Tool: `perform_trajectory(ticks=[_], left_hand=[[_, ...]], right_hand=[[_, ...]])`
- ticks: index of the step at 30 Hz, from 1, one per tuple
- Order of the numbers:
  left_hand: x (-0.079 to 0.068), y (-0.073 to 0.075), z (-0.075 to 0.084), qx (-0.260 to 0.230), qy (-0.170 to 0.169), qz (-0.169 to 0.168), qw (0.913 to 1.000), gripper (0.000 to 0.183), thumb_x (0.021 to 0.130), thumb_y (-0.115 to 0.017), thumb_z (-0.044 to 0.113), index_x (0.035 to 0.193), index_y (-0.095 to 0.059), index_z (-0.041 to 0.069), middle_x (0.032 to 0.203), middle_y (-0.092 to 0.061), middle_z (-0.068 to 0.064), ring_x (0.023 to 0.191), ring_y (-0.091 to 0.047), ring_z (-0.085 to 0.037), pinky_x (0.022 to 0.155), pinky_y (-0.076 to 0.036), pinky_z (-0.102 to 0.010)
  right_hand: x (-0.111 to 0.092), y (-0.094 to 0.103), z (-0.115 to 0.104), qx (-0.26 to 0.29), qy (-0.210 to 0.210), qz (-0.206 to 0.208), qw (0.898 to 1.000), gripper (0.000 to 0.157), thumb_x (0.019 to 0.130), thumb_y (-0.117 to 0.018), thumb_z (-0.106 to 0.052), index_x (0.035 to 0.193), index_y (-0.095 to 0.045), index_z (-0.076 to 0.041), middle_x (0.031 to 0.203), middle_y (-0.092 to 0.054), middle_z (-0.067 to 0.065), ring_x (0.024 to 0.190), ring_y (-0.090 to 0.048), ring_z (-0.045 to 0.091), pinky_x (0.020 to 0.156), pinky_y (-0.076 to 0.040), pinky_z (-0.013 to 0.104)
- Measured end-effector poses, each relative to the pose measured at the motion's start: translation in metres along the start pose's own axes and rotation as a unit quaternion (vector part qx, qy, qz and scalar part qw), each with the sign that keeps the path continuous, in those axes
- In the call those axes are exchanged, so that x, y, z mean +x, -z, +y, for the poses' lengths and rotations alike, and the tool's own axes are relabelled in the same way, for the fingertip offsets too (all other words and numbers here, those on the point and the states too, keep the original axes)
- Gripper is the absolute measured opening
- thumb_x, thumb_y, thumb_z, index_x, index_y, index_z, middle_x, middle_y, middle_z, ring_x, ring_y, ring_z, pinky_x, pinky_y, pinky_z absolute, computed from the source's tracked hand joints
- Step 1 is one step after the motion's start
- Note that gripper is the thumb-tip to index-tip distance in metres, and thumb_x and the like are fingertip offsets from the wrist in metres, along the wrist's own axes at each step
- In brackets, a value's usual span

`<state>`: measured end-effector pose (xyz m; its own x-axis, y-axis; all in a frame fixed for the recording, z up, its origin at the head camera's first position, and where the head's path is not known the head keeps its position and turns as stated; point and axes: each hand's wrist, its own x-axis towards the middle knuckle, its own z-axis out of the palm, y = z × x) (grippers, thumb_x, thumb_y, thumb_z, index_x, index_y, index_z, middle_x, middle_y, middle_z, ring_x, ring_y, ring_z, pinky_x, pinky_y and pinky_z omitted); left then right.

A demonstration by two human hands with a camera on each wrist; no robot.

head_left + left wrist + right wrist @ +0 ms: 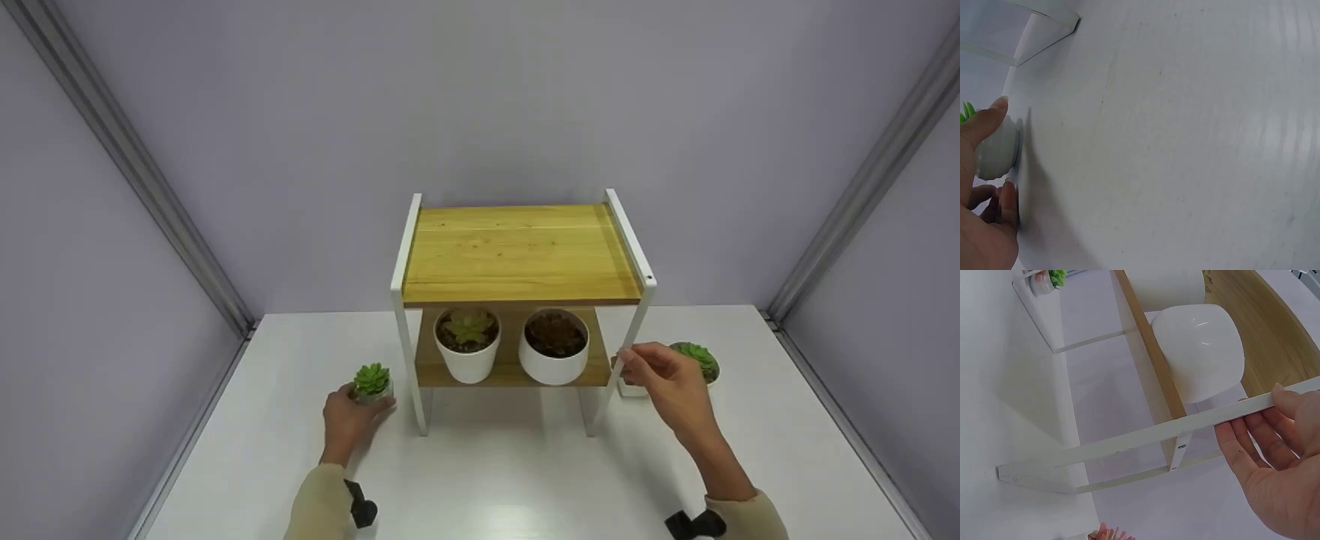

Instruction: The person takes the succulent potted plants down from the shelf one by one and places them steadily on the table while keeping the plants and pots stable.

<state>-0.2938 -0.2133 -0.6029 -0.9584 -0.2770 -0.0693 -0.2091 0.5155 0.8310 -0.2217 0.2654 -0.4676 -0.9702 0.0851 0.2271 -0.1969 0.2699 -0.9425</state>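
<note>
White and pale wood, the stand [523,303] rises from the table [495,487] between your two hands. Your left hand [349,420] has its thumb and fingers curled about the small pot [996,152], upright, on or just above the table, left of the stand. Your right hand [675,386] pinches the right front post [1129,437], thumb opposite fingers. On the lower board [508,367] the left pot [471,365] and the right pot [553,369] stand apart, near its front edge. Likely faults: a push or pull at the post could shift or tilt the stand, and these two pots, with no lip visible before them, might then slide off; an uneven hold could tip the small pot if it were lifted; and a careless sweep of your right hand could knock the green plant [699,358] just beyond it or, low in the right wrist view, the pink plant [1111,533]. Edges and room: side rails [629,237] bound the upper board [517,255] at left and right, but no rail shows along its front; the table's back edge meets the wall [517,97]; your widest open room lies before the stand, with more to the left of your left hand
</note>
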Motion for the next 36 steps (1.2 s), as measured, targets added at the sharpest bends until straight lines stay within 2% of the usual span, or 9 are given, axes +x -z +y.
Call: perform_trajectory(ticks=[5,12,19,27,32,36], left_hand=[[-0.001,0.002,0.001,-0.008,-0.003,0.003,1.0000,0.091,0.086,-0.088,0.028,0.151,-0.041,-0.016,0.145,-0.052,-0.040,0.139,-0.052,-0.054,0.115,-0.047,-0.062],[-0.001,0.007,-0.003,-0.025,0.003,-0.002,0.9997,0.098,0.086,-0.088,0.031,0.157,-0.033,-0.009,0.146,-0.051,-0.035,0.135,-0.053,-0.049,0.113,-0.048,-0.060],[-0.006,0.015,-0.005,-0.010,-0.019,-0.011,0.9997,0.101,0.086,-0.088,0.034,0.157,-0.030,-0.010,0.143,-0.051,-0.036,0.133,-0.054,-0.049,0.108,-0.050,-0.060],[-0.015,0.019,-0.005,-0.010,-0.031,0.012,0.9994,0.093,0.088,-0.087,0.032,0.154,-0.036,-0.008,0.140,-0.049,-0.033,0.129,-0.055,-0.047,0.105,-0.052,-0.058],[-0.026,0.019,0.000,-0.008,-0.039,0.020,0.9990,0.087,0.087,-0.088,0.032,0.150,-0.041,-0.007,0.138,-0.046,-0.031,0.125,-0.056,-0.045,0.100,-0.055,-0.055],[-0.035,0.018,0.006,-0.012,-0.054,0.032,0.9979,0.080,0.087,-0.088,0.031,0.143,-0.045,-0.006,0.137,-0.048,-0.028,0.121,-0.056,-0.040,0.094,-0.056,-0.048]], right_hand=[[0.000,0.000,0.000,0.001,0.004,0.001,1.000,0.031,0.102,-0.072,-0.023,0.116,-0.074,0.004,0.098,-0.079,-0.011,0.094,-0.076,0.007,0.086,-0.064,0.026],[0.002,-0.001,0.000,0.001,0.003,0.002,1.000,0.026,0.101,-0.072,-0.024,0.114,-0.075,-0.001,0.098,-0.079,-0.010,0.094,-0.076,0.008,0.085,-0.064,0.025],[0.002,-0.001,0.001,-0.002,0.000,0.000,1.000,0.027,0.102,-0.072,-0.025,0.114,-0.075,-0.001,0.099,-0.079,-0.011,0.094,-0.076,0.007,0.086,-0.064,0.025],[0.001,-0.001,0.001,0.001,0.004,0.004,1.000,0.029,0.102,-0.072,-0.023,0.115,-0.075,0.002,0.099,-0.079,-0.010,0.094,-0.076,0.008,0.086,-0.064,0.025],[0.000,-0.001,0.000,0.003,0.006,0.005,1.000,0.029,0.102,-0.072,-0.023,0.115,-0.075,0.003,0.101,-0.079,-0.003,0.094,-0.077,0.011,0.085,-0.064,0.025],[0.000,-0.001,0.000,0.000,0.004,0.006,1.000,0.028,0.102,-0.072,-0.025,0.114,-0.076,0.000,0.101,-0.079,-0.004,0.095,-0.077,0.011,0.085,-0.064,0.025]])
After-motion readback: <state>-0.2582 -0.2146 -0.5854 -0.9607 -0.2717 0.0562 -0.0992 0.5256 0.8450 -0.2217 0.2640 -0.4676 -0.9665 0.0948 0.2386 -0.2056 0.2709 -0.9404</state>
